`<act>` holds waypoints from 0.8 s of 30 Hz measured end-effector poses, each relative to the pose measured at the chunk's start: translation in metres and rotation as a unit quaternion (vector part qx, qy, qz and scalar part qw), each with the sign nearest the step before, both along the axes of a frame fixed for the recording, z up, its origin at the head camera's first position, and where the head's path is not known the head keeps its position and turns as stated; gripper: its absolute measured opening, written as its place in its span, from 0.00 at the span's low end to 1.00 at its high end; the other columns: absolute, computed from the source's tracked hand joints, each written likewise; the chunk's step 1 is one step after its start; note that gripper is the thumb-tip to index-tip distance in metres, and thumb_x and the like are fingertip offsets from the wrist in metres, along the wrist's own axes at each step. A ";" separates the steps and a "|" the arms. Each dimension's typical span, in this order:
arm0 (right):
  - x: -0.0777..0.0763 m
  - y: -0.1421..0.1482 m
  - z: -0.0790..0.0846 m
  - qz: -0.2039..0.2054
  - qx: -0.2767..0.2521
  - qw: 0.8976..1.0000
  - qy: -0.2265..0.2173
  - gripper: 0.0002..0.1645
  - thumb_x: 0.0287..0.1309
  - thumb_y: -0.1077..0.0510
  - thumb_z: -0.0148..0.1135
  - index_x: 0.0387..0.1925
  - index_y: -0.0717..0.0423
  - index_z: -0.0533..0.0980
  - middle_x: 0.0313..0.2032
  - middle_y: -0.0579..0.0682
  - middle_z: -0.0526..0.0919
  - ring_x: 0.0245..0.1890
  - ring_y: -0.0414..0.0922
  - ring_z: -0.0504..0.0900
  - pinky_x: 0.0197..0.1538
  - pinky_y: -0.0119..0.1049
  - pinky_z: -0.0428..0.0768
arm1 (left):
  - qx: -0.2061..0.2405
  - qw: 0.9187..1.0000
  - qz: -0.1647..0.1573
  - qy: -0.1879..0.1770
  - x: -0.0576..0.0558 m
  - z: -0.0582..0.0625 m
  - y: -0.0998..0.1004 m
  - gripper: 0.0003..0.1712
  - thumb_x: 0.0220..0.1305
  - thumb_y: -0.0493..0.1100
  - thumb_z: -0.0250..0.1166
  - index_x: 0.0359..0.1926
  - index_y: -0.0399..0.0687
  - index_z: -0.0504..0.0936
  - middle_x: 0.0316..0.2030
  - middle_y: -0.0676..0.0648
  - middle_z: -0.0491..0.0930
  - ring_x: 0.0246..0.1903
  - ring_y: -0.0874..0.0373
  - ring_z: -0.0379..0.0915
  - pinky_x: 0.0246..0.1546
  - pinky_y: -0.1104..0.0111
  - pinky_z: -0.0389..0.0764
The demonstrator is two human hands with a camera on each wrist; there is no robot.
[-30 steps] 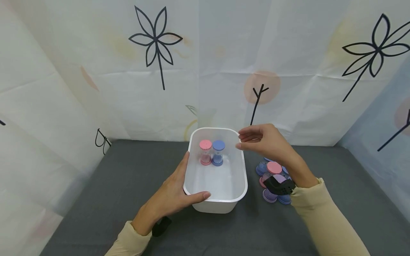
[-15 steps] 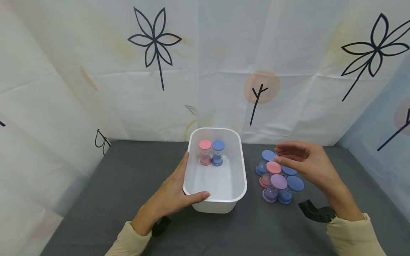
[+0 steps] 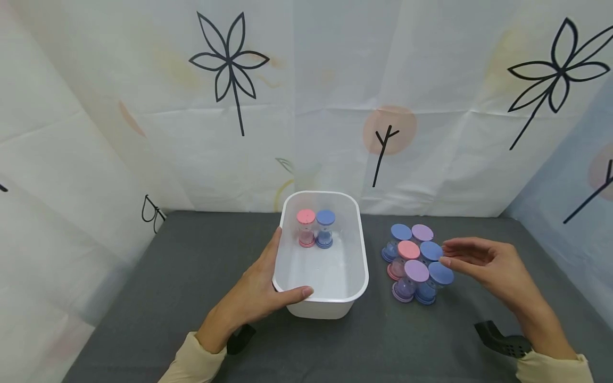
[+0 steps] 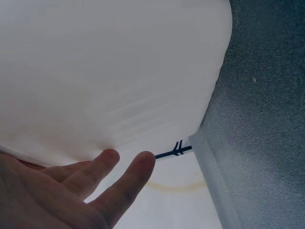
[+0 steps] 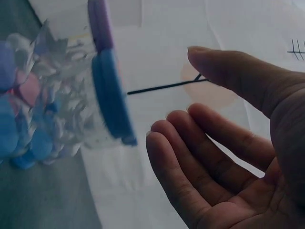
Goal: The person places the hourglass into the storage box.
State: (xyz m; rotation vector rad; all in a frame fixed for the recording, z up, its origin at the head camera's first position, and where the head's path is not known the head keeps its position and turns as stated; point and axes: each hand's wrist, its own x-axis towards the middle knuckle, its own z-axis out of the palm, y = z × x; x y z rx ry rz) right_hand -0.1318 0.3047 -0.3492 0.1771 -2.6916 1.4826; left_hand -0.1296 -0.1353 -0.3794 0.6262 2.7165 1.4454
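My left hand (image 3: 261, 279) holds the near left corner of a white plastic tub (image 3: 356, 255), thumb over the near rim and fingers along the outer left wall. In the left wrist view, fingertips (image 4: 143, 160) lie against that wall. Inside the tub, a pink sand timer (image 3: 306, 227) and a blue sand timer (image 3: 325, 229) stand upright side by side. My right hand (image 3: 493, 268) hovers at the right of a cluster of sand timers, fingers loosely bent and holding nothing. Closest to it are blue-capped sand timers (image 3: 440, 273); the right wrist view shows a gap before a blue cap (image 5: 112, 95).
Several timers with blue, pink and lilac caps (image 3: 416, 271) stand close together to the right of the tub on a dark grey cloth-covered table (image 3: 383, 346). A pale curtain (image 3: 325, 106) with printed flowers hangs behind and along both sides.
My right hand has moved from the tub's right rim, over the cluster, to its right side, lowering on the way and uncovering the timers. The left hand and the tub have stayed put.
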 end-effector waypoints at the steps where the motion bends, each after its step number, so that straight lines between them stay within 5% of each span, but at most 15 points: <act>1: 0.001 0.002 -0.002 0.000 0.004 1.000 -0.001 0.27 0.60 0.57 0.74 0.57 0.66 0.79 0.46 0.40 0.87 0.43 0.34 0.86 0.42 0.25 0.80 | 0.000 1.000 0.000 0.000 0.000 0.000 0.000 0.73 0.50 0.70 0.75 0.82 0.61 0.36 0.78 0.53 0.50 0.58 0.47 0.71 0.55 0.47 0.75; 15: -0.001 0.011 -0.015 0.054 0.035 0.998 -0.028 0.25 0.60 0.58 0.73 0.56 0.66 0.79 0.47 0.46 0.86 0.42 0.37 0.86 0.40 0.33 0.83 | -0.006 1.000 0.004 0.000 0.000 -0.001 -0.002 0.73 0.50 0.71 0.74 0.82 0.61 0.36 0.79 0.53 0.49 0.60 0.46 0.69 0.57 0.47 0.74; 24: -0.001 0.008 -0.017 0.062 0.054 0.996 -0.019 0.27 0.55 0.59 0.77 0.55 0.66 0.79 0.49 0.55 0.84 0.43 0.34 0.84 0.41 0.32 0.83 | 0.002 1.000 0.001 0.000 0.000 -0.001 0.000 0.73 0.49 0.71 0.75 0.82 0.61 0.36 0.76 0.61 0.49 0.58 0.50 0.70 0.56 0.47 0.75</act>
